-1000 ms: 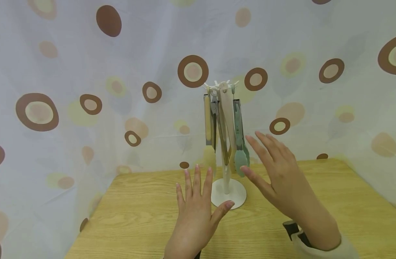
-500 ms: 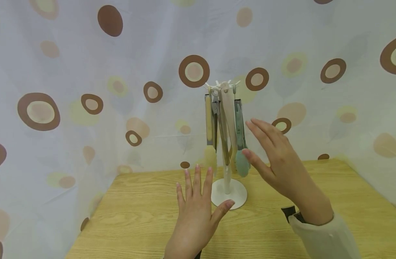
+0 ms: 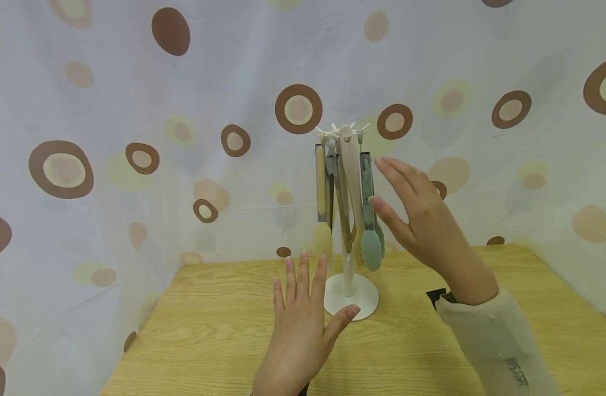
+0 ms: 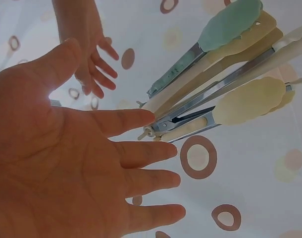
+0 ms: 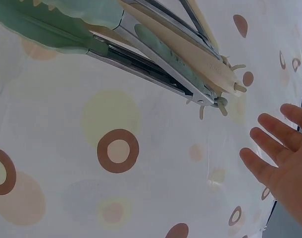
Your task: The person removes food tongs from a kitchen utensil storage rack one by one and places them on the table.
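A white stand with hooks on top holds hanging kitchen tongs. Teal tongs hang on its right, and yellow tongs on its left. Between them hang a long beige utensil and a metal one. My left hand is spread in front of the stand, fingers straight, with its bare palm in the left wrist view. Right of the teal tongs, my right hand is raised with nothing in it. In the right wrist view its fingers stay apart from the tongs.
The stand's round base rests on a wood-grain table. Behind and beside the table hangs a pale curtain with brown and cream spots.
My right hand has risen and shifted slightly left along the teal tongs, its fingers drawing closer together. My left hand has stayed almost still.
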A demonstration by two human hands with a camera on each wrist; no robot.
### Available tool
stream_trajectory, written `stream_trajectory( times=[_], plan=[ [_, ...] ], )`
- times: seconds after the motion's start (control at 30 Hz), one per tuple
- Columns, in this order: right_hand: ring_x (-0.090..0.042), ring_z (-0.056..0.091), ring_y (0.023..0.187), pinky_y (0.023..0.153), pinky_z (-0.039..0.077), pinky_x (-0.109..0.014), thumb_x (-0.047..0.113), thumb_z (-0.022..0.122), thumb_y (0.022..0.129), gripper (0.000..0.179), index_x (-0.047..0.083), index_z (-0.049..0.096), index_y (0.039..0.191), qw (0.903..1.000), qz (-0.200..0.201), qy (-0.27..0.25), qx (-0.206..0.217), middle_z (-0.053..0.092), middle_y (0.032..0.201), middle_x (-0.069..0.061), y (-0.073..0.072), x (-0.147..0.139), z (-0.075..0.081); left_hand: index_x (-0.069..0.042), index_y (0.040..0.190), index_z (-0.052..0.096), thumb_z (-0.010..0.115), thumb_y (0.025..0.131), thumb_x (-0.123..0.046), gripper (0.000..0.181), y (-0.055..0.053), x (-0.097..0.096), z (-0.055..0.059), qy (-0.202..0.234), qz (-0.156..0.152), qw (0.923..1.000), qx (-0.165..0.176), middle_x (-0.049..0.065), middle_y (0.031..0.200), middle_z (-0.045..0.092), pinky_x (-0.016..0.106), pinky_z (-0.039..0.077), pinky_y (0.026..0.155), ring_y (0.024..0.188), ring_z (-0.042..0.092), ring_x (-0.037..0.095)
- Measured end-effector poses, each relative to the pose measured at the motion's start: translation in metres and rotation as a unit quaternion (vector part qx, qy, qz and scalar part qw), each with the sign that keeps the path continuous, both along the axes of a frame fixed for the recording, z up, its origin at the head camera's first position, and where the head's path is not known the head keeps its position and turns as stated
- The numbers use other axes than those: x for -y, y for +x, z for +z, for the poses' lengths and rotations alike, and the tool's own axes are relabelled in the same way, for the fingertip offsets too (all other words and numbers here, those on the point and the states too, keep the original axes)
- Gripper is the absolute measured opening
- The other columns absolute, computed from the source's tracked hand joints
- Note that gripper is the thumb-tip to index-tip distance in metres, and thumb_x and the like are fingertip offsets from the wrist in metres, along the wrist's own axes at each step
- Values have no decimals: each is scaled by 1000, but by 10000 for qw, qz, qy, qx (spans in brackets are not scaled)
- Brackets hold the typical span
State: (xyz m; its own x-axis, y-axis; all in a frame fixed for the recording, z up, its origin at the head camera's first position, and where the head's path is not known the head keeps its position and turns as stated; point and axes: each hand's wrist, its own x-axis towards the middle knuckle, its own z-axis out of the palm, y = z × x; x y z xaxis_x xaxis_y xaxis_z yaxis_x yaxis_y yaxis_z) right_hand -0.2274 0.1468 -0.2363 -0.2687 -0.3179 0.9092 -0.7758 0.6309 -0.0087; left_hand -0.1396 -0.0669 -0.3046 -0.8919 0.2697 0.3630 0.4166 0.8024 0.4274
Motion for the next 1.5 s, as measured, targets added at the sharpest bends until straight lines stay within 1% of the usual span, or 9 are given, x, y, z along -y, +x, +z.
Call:
stream_trajectory(
  times=[0.2, 0.43, 0.67, 0.83, 0.97, 1.07, 1.23, 1.37, 1.5],
  plan=[
    [-36, 43, 129, 106, 33, -50, 51, 33, 101, 65, 1, 43, 142, 9999, -6, -33, 126, 47, 141, -19, -8, 1, 4, -11, 154, 22, 43, 93, -59, 80, 0, 1, 1, -18, -4, 10000, 25, 17, 160, 8, 62, 9, 111, 145, 0, 39],
    [-36, 42, 130, 107, 32, -52, 50, 31, 102, 65, 1, 41, 144, 9998, -71, -23, 190, 46, 142, -19, -15, 2, 8, -9, 153, 24, 43, 95, -56, 77, 1, 1, 2, 45, -94, 9997, 205, 18, 159, 11, 56, 11, 114, 145, 0, 36],
    [-38, 43, 128, 106, 31, -53, 49, 30, 103, 65, -1, 41, 143, 9999, -122, 41, 104, 46, 140, -22, -26, 4, 13, -8, 152, 27, 37, 95, -59, 77, 1, 1, 2, -28, -100, 9999, 104, 20, 158, 15, 56, 16, 113, 145, 7, 38],
    [-38, 42, 127, 105, 32, -53, 50, 29, 102, 66, -1, 41, 143, 9997, -167, 47, 154, 46, 139, -22, -36, 3, 18, -8, 151, 28, 36, 96, -58, 75, 1, 2, 3, -22, -146, 9999, 30, 21, 157, 17, 55, 18, 113, 145, 11, 38],
    [-39, 41, 128, 107, 30, -52, 50, 29, 102, 67, -2, 41, 143, 9996, -180, 32, 230, 45, 140, -22, -44, 2, 22, -6, 150, 30, 37, 96, -56, 73, 0, 2, 3, -36, -160, 9999, -22, 21, 156, 19, 54, 19, 113, 144, 15, 39],
    [-39, 42, 127, 106, 30, -53, 50, 29, 102, 67, -2, 40, 143, 9996, -153, 24, 229, 46, 139, -23, -49, 3, 27, -6, 149, 31, 38, 97, -56, 72, 0, 2, 3, -18, -161, 9999, 15, 21, 156, 19, 54, 18, 113, 144, 14, 38],
    [-38, 42, 128, 107, 30, -52, 47, 33, 103, 64, -3, 41, 142, 9997, -120, 25, 218, 46, 138, -24, -59, 7, 34, -7, 149, 32, 37, 97, -56, 72, 0, 2, 3, 13, -167, 9999, -33, 21, 156, 20, 55, 20, 112, 144, 14, 39],
    [-37, 39, 130, 109, 28, -51, 40, 37, 103, 58, -2, 41, 143, 9985, -109, -7, 537, 45, 140, -22, -67, 9, 38, -7, 149, 32, 38, 97, -56, 72, 0, 3, 4, 24, -173, 9998, 15, 20, 156, 20, 55, 20, 112, 144, 14, 39],
    [-36, 35, 134, 110, 27, -51, 36, 40, 103, 54, 2, 37, 146, 9938, -138, -77, 1104, 41, 144, -20, -73, 10, 41, -6, 149, 32, 37, 97, -55, 72, 0, 4, 4, 77, -221, 9997, -2, 20, 157, 19, 56, 21, 112, 144, 13, 39]
  ],
)
